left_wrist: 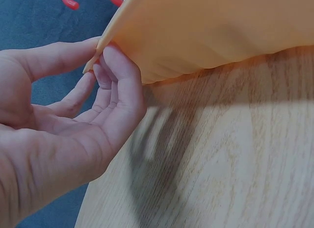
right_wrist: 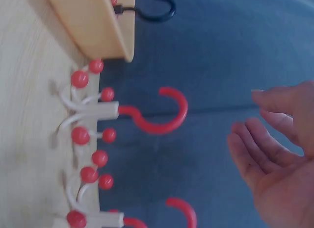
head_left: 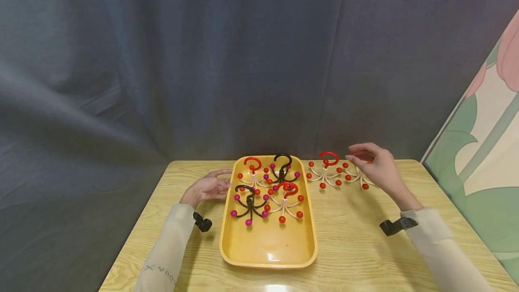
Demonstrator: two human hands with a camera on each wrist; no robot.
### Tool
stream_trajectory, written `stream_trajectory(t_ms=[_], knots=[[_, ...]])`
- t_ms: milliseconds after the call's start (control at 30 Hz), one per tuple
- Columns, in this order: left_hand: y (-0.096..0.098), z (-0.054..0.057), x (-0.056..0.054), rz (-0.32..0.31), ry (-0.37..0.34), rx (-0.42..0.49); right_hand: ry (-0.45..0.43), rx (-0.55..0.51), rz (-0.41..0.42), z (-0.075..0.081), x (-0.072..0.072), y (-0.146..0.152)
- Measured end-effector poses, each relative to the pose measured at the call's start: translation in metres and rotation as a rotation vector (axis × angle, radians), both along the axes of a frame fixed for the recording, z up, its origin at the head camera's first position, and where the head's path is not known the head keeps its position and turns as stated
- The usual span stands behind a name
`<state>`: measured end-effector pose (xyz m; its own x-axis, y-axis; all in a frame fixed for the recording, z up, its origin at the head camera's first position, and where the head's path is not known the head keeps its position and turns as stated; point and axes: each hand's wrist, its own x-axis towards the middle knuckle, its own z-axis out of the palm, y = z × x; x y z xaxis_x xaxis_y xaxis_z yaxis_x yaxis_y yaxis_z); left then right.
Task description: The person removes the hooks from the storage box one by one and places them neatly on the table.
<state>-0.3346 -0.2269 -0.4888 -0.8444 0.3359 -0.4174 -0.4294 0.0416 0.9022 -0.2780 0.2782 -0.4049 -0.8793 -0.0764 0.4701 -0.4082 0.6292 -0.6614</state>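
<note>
My left hand (head_left: 207, 188) grips the left rim of a yellow tray (head_left: 268, 249), thumb on one side and curled fingers underneath in the left wrist view. Inside the tray stand several small multi-arm hangers: a front black one (head_left: 250, 202) and rear black one (head_left: 281, 175) with magenta balls, plus a front white one (head_left: 285, 203) and a rear white one (head_left: 253, 175) with red hooks and balls. My right hand (head_left: 379, 166), fingers loosely bent and holding nothing, is raised over the far-right white hanger (head_left: 358, 176), partly hiding it. Another white hanger (right_wrist: 98, 109) stands between that one and the tray.
The wooden table (head_left: 348, 238) has its back edge against a dark grey curtain (head_left: 251, 66). To the right hangs a flower-patterned cloth (head_left: 482, 148). Black wrist cameras sit at both cuffs.
</note>
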Motion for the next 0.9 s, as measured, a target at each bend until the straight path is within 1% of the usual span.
stream_trajectory(t_ms=[200,367,567,667,900], knots=[[-0.002,-0.003,0.000,0.001,-0.004,0.011,-0.088,0.008,0.080,0.016,0.005,-0.022],[-0.003,-0.005,0.000,-0.005,0.005,0.023,-0.125,-0.001,0.156,0.022,0.006,-0.037],[-0.001,-0.006,-0.001,-0.013,0.006,0.027,-0.177,-0.044,0.212,0.022,0.005,-0.051],[-0.001,-0.006,-0.001,-0.007,0.001,0.028,-0.200,-0.037,0.237,0.020,0.006,-0.058],[0.000,-0.004,-0.001,-0.002,0.017,0.015,-0.258,-0.044,0.321,0.015,0.007,-0.075]])
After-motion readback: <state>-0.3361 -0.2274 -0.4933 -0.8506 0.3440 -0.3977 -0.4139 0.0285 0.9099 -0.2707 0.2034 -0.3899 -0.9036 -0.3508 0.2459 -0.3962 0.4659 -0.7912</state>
